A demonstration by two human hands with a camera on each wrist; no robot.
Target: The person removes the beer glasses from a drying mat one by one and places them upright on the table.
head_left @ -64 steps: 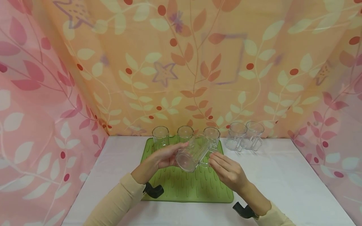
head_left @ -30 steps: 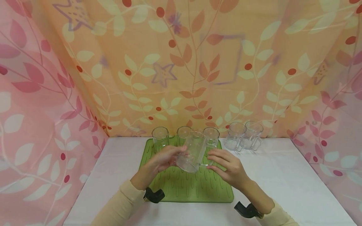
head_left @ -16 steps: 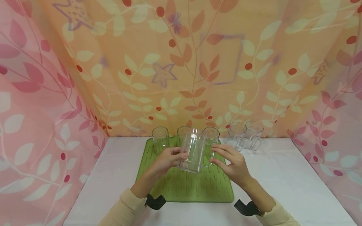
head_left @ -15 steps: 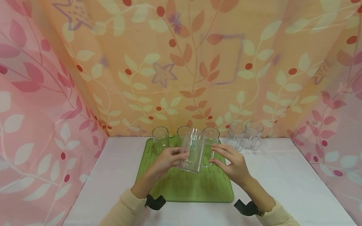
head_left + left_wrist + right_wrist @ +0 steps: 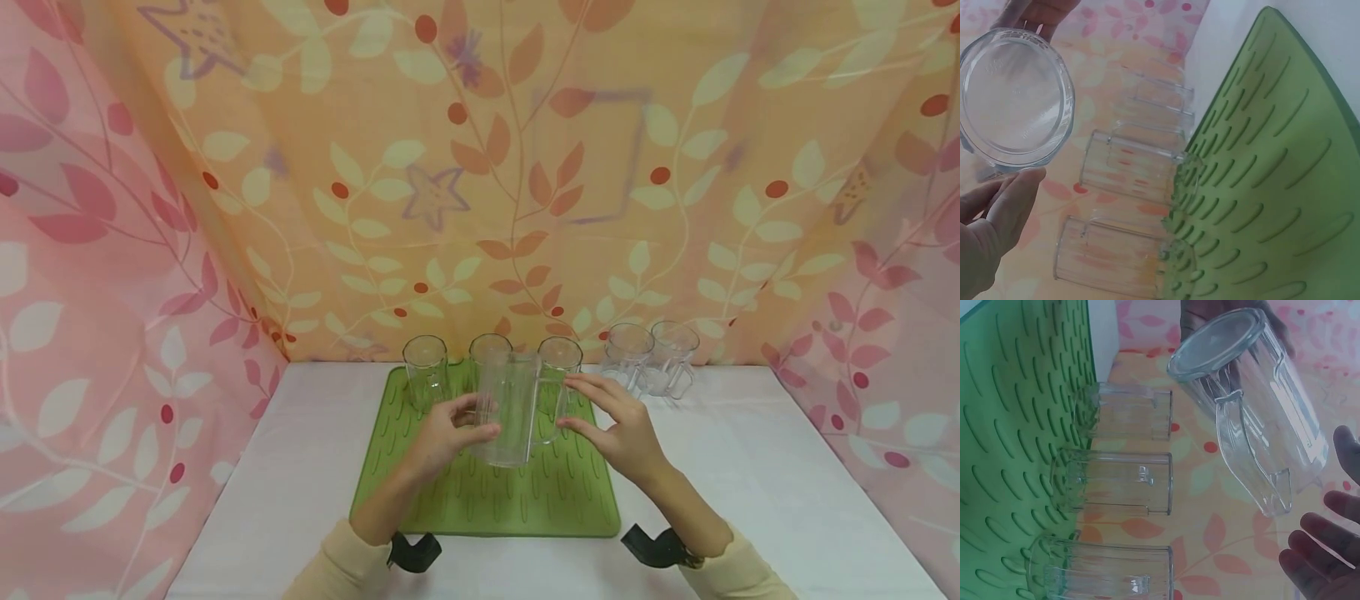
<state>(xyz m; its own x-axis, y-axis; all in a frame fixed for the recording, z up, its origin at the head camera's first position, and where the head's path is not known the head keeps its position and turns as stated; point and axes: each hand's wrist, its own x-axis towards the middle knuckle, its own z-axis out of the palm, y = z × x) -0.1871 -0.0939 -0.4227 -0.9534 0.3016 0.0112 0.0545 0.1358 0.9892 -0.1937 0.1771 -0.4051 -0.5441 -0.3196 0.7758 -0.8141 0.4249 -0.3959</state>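
Observation:
A clear glass mug [image 5: 510, 417] hangs over the front of the ribbed green mat [image 5: 487, 508], slightly tilted. My left hand [image 5: 446, 437] grips it by the side, thumb on the near face. In the left wrist view the mug's round base [image 5: 1016, 97] faces the camera, with the left hand [image 5: 1000, 225] against its wall. My right hand [image 5: 618, 429] is beside the handle, fingers spread and slightly bent. The right wrist view shows the right-hand fingers [image 5: 1322, 550] just apart from the handle [image 5: 1241, 450].
Behind the held mug, three similar glass mugs stand in a row along the mat's back edge, the leftmost mug [image 5: 426, 371] fully visible. Two more mugs [image 5: 675, 358] stand on the white table [image 5: 757, 467] at the back right. Patterned cloth [image 5: 495, 250] encloses the back and sides.
The held mug has turned from a strong tilt to nearly upright. The right-hand fingers have moved off the handle area and spread; the left hand has shifted its hold along the mug.

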